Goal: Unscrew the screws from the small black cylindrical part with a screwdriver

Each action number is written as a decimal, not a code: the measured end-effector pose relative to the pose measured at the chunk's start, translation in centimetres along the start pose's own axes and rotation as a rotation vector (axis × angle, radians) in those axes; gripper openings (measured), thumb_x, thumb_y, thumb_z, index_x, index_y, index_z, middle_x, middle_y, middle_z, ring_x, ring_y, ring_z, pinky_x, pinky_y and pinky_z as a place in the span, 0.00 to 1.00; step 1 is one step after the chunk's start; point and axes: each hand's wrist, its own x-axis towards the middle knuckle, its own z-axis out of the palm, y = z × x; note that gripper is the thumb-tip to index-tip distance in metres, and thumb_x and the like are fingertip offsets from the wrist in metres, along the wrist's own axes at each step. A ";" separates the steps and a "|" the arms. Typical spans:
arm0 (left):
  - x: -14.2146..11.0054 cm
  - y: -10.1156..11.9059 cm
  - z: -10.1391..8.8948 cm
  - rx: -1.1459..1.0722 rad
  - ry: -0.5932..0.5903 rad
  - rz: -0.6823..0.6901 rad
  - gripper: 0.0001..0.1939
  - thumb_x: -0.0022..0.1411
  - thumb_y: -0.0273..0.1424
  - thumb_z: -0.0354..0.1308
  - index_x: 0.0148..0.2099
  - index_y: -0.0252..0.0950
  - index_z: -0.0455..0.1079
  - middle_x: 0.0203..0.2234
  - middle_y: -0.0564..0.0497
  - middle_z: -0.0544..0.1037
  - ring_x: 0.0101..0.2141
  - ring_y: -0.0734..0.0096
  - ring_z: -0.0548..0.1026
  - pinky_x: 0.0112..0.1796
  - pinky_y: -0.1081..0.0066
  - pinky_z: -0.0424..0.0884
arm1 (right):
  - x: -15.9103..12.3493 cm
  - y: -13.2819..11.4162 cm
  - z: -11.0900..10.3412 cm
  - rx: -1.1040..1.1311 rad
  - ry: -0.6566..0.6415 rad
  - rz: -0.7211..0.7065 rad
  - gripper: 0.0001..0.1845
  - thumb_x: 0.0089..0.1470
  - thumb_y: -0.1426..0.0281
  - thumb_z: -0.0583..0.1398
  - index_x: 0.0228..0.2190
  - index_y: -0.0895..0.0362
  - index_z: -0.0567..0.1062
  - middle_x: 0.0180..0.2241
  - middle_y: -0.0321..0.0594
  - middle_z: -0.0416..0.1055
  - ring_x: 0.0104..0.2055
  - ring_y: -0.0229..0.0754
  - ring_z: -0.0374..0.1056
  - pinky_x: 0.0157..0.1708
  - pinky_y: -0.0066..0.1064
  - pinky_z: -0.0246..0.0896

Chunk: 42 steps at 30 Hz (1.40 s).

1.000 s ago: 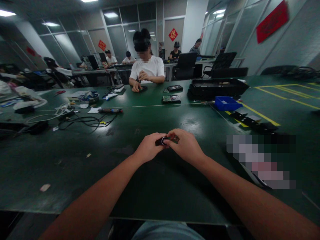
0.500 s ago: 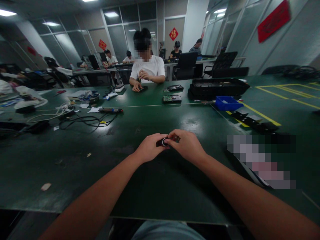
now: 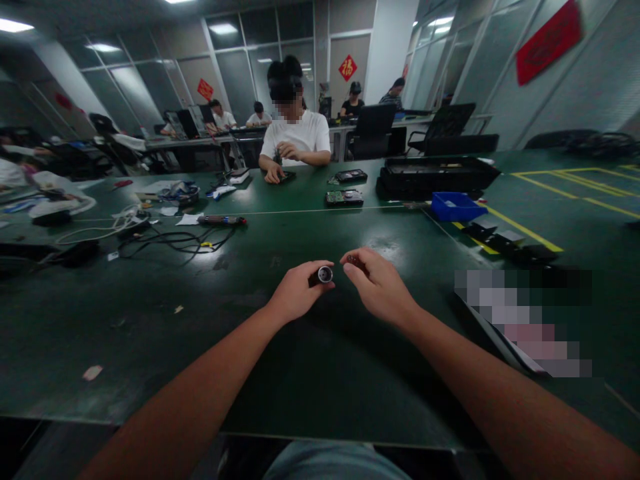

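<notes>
The right hand [image 3: 379, 283], now off the tube [image 3: 325, 274] the left hand [image 3: 295, 292] grips, curls round seemingly small parts [image 3: 353, 259].

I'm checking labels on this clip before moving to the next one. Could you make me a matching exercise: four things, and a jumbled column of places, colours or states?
Things
1. left hand
2. right hand
3. small bin
4. nearer hard drive

Places, colours, states
A. blue, in front of the long black tray
B. green circuit board showing on top
C. fingers curled, not touching the dark cylinder
D. gripping the dark cylinder, its pale-rimmed end facing the camera

Right pairs: 1-D; 2-C; 3-A; 4-B
</notes>
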 end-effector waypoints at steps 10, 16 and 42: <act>0.1 -0.5 -0.2 -0.036 0.118 -0.135 0.20 0.60 0.30 0.65 0.55 0.40 0.74 0.48 0.49 0.80 0.45 0.64 0.78 0.49 0.64 0.73 | -0.6 0.1 -0.4 0.305 0.217 0.022 0.13 0.64 0.60 0.57 0.41 0.54 0.77 0.31 0.37 0.76 0.31 0.40 0.71 0.33 0.34 0.65; 0.1 -0.6 -0.1 -0.039 0.119 -0.115 0.20 0.60 0.30 0.66 0.55 0.41 0.74 0.49 0.49 0.79 0.46 0.64 0.77 0.49 0.64 0.72 | -0.7 0.2 0.1 0.415 0.250 0.026 0.12 0.64 0.61 0.58 0.44 0.54 0.75 0.35 0.40 0.78 0.37 0.42 0.76 0.39 0.37 0.70; 0.1 -0.8 -0.2 0.014 0.080 -0.050 0.20 0.60 0.30 0.65 0.55 0.40 0.73 0.47 0.48 0.79 0.45 0.63 0.77 0.48 0.62 0.72 | -0.9 -0.7 -0.6 0.014 0.026 -0.152 0.10 0.62 0.66 0.57 0.44 0.54 0.74 0.37 0.41 0.79 0.37 0.44 0.75 0.37 0.35 0.66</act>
